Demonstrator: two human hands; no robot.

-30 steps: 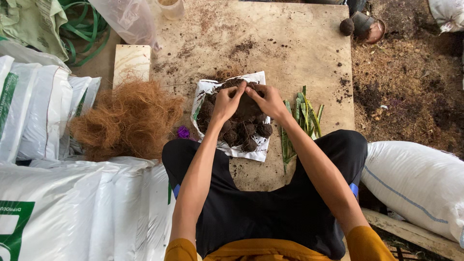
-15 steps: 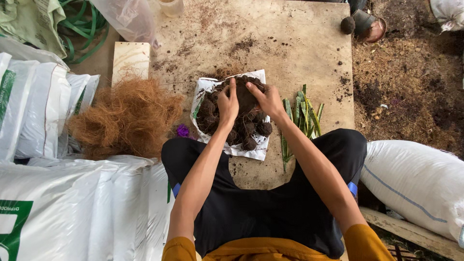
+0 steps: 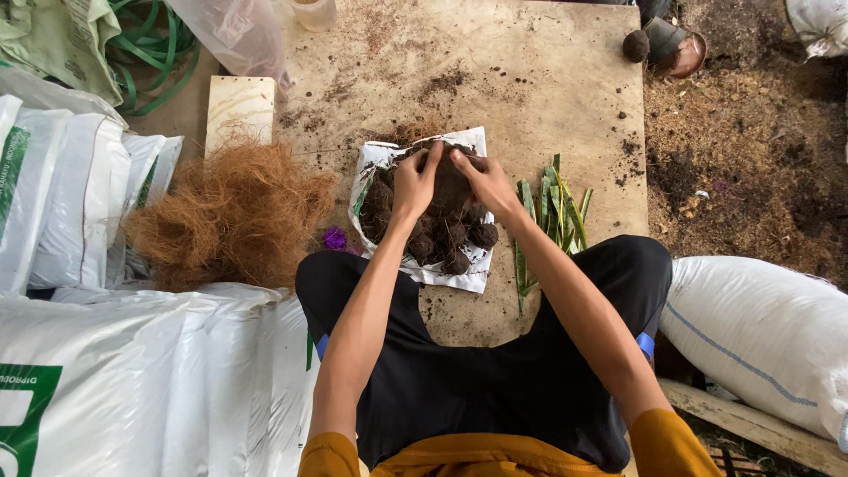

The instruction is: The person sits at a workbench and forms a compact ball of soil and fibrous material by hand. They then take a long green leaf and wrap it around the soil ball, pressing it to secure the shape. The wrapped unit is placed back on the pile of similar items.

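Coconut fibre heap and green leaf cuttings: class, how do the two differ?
The coconut fibre heap is tangled, fluffy and orange-brown; the green leaf cuttings are flat, narrow and green. The heap lies beside the left hand, the cuttings beside the right hand. Both rest untouched on the board.

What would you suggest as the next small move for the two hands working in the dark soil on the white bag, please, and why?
Probably press the dark soil clump between the left hand and right hand into a ball. Both hands cup loose soil at the far end of the white plastic bag, and finished round soil balls lie nearer on it.
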